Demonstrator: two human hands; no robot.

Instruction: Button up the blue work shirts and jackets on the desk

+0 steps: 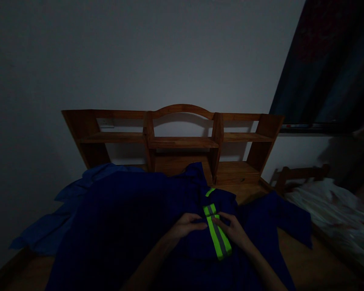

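A dark blue work garment [124,218] lies spread over a wooden desk [303,258]. A neon yellow-green reflective band with a grey middle stripe [217,232] runs down a folded part of it. My left hand [186,226] rests on the cloth just left of the band, fingers curled with the tips at the band's edge. My right hand [233,230] lies on the right side of the band, fingers bent and pressing the fabric there. The room is dim and the fingertips are hard to make out.
A wooden shelf unit [182,141] stands at the back of the desk against a pale wall. A lighter blue cloth [48,226] hangs off the left side. At the right are a bed with pale bedding [330,210] and a dark curtain [333,60].
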